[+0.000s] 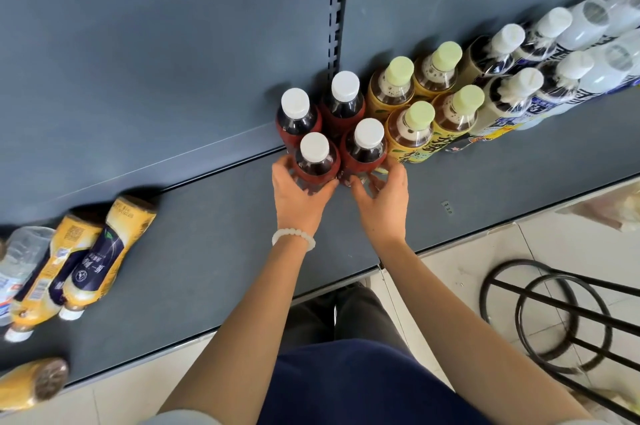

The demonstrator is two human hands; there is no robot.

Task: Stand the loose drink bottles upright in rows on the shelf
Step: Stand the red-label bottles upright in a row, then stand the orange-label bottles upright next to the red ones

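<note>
Four red-labelled bottles with white caps stand upright in two-by-two block at back of grey shelf (pixel 214 251), against rear panel. Left hand (pixel 298 189), white bead bracelet (pixel 293 238) on wrist, curls round front-left red bottle (pixel 317 161). Right hand (pixel 384 196) curls fingers round base of front-right red bottle (pixel 365 147). Just beside, toward right end of shelf, upright rows of yellow tea bottles (pixel 412 130), then white-capped bottles (pixel 512 95). Loose yellow bottles (pixel 104 251) lie on sides near left end. Black wire stand (pixel 554 314) on floor beyond front edge.
</note>
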